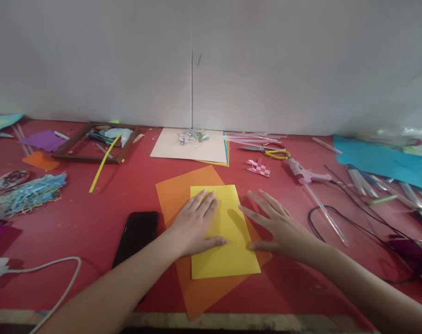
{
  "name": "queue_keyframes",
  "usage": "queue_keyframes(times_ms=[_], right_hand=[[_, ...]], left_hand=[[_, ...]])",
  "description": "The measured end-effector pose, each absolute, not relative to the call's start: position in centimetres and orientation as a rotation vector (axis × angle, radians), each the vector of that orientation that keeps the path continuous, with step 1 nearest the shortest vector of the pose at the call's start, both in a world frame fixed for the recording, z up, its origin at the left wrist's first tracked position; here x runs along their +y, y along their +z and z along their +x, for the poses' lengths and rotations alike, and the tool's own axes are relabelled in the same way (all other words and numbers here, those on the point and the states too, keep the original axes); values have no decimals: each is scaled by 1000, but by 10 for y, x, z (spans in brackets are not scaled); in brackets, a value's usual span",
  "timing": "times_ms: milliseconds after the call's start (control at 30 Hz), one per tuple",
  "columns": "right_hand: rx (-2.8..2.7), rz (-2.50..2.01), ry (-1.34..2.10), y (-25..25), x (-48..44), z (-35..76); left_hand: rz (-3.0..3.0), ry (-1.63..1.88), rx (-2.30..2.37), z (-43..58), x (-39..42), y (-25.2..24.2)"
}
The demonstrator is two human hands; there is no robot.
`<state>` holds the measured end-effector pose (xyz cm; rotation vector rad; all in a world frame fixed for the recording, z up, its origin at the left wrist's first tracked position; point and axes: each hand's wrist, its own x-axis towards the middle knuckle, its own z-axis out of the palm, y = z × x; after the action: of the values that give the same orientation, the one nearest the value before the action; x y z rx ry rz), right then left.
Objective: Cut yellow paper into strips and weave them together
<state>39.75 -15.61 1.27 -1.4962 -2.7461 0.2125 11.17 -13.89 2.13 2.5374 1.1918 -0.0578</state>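
A yellow paper sheet (228, 241) lies on top of an orange sheet (183, 195) in the middle of the red table (92, 218). My left hand (193, 225) rests flat on the yellow sheet's left half, fingers stretched out. My right hand (277, 225) hovers with fingers spread just past the yellow sheet's right edge, thumb near the paper, holding nothing.
A black phone (136, 236) lies left of the orange sheet. Behind are a paper stack (190, 146), scissors (266, 150), a pink woven piece (258, 168), a glue gun (306, 175) with black cables (353, 208), a wooden frame (92, 141), blue paper (378, 160) and a white cable (51, 271).
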Motion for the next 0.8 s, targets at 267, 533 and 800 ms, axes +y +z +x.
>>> queue_keyframes(times_ms=[267, 533, 800], right_hand=[[-2696, -1411, 461, 47, -167, 390], [-2187, -1689, 452, 43, -94, 363], [-2410, -1418, 528, 21, -64, 341]], left_hand=[[2582, 127, 1198, 103, -134, 22], [2496, 225, 1479, 89, -118, 22], [2420, 340, 1420, 85, -115, 21]])
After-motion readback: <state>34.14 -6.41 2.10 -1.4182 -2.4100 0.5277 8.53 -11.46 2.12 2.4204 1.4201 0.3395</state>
